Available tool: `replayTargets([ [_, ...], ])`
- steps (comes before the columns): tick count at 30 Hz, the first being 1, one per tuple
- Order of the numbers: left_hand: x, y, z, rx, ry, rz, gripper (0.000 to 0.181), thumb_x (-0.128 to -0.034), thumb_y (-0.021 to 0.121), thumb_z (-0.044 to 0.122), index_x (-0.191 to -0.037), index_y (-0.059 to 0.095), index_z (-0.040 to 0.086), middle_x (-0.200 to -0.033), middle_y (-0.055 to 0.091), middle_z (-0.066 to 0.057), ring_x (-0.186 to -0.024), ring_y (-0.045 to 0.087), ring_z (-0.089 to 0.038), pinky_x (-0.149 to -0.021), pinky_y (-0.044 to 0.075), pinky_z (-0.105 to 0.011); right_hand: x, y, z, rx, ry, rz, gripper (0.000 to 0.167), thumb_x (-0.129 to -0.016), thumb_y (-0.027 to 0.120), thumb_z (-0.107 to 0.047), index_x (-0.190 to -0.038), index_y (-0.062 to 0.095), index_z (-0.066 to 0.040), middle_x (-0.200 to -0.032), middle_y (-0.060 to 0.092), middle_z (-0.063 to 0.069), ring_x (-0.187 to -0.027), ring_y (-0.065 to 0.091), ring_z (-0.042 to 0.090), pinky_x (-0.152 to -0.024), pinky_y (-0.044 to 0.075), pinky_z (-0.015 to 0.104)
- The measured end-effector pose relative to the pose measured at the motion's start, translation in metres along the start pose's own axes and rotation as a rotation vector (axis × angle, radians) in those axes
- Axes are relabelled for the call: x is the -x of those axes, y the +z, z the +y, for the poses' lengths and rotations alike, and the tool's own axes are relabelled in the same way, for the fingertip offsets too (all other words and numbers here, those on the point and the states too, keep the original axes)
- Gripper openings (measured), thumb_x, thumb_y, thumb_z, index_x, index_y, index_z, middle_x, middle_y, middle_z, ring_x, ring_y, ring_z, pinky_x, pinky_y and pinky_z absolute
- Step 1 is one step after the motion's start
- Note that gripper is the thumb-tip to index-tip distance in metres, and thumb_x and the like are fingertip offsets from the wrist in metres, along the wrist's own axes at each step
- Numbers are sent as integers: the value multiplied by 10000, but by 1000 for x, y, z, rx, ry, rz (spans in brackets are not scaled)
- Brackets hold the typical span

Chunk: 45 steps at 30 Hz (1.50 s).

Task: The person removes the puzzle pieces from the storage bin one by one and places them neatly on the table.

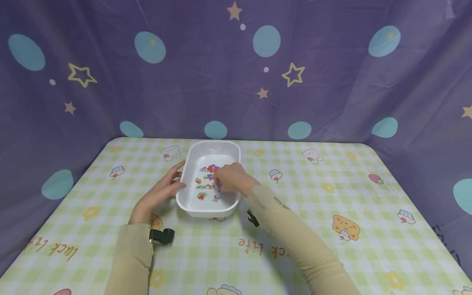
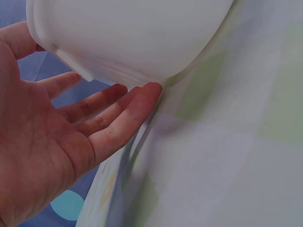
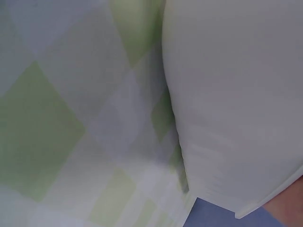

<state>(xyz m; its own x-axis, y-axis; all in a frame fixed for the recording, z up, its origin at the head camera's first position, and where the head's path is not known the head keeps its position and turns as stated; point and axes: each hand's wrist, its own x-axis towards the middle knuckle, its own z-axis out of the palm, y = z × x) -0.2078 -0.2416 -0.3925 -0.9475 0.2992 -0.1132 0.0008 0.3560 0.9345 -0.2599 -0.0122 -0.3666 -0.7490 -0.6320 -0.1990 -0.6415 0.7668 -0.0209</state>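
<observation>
A white oblong container (image 1: pixel 208 213) holds several small colourful pieces (image 1: pixel 201 196) on its floor. My left hand (image 1: pixel 164 190) is at its left side; in the left wrist view the hand (image 2: pixel 57 137) has its fingers extended, their tips against the outer wall (image 2: pixel 132 42), with the thumb near the rim. My right hand (image 1: pixel 234 178) reaches over the right rim into the container, fingers pointing down among the pieces. Whether they pinch one is hidden. The right wrist view has mostly the container's outside (image 3: pixel 236 94), with a bit of the hand (image 3: pixel 289 203) at the lower right.
A green and white checked cloth (image 1: pixel 313 254) with printed cartoons covers the table. Behind it hangs a purple curtain (image 1: pixel 206 90) with stars and blue ovals. Dark devices are at the left wrist (image 1: pixel 162 236) and the right wrist (image 1: pixel 253 218).
</observation>
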Motion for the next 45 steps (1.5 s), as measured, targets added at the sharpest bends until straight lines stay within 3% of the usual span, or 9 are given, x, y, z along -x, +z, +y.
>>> replayTargets([
  [6, 0, 0, -1, -1, -4, -5, 712, -894, 487, 167, -1471, 81, 268, -1375, 295, -229, -1155, 429, -387, -837, 472, -385, -1, -1, 2, -59, -11, 23, 206, -741, 685, -223, -940, 657, -265, -875, 618, -116, -838, 547, 94, -779, 425, 322],
  [16, 2, -1, 2, -7, -7, 0, 714, -892, 490, 171, -1471, 82, 258, -1379, 292, -223, -1159, 424, -389, -856, 463, -403, 0, -12, 8, -147, -96, 137, 204, -764, 627, -129, -947, 670, -210, -911, 591, -55, -816, 536, 109, -697, 438, 274],
  [24, 2, 1, 2, 6, -8, -5, 720, -890, 499, 173, -1469, 86, 280, -1379, 296, -227, -1150, 436, -391, -840, 482, -399, 6, -22, 17, -170, -86, 209, 222, -753, 655, -161, -974, 671, -181, -893, 595, -58, -790, 528, 93, -680, 434, 255],
  [33, 2, 1, 0, 24, 4, -7, 718, -893, 502, 165, -1467, 90, 290, -1371, 295, -230, -1152, 432, -399, -840, 480, -398, 12, -27, 42, -200, -110, 325, 215, -770, 607, -113, -969, 680, -145, -930, 623, -19, -816, 566, 114, -721, 454, 266],
  [45, 1, 1, 1, 34, 12, -13, 708, -900, 489, 154, -1468, 88, 283, -1371, 292, -234, -1143, 440, -400, -828, 487, -390, 25, -24, 79, -292, -53, 441, 222, -773, 607, -99, -978, 691, -97, -887, 627, 16, -794, 576, 137, -732, 457, 281],
])
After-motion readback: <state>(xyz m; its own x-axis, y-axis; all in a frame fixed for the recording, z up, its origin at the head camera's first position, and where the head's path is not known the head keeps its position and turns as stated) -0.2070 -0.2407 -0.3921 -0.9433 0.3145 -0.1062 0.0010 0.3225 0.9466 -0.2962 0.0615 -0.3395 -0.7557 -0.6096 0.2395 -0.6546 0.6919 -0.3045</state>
